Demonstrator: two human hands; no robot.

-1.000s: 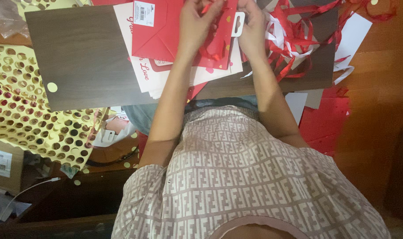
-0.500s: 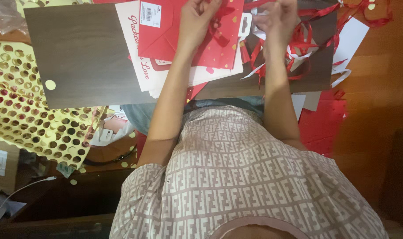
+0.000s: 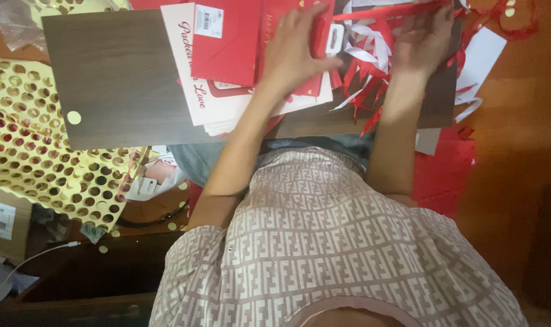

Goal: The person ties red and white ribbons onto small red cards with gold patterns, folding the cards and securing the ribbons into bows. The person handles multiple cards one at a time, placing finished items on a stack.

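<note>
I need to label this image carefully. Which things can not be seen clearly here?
- Head view: the right hand fingertips reach the top edge, so its grip on the red strip is unclear.
- Head view: the left hand covers part of the red card pile beneath; what it grips is hidden.
- Head view: the red and white paper scraps overlap, too tangled to count.

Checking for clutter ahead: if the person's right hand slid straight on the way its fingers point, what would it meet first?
Likely the long red strip by the fingertips of the right hand; depth is unclear.
</note>
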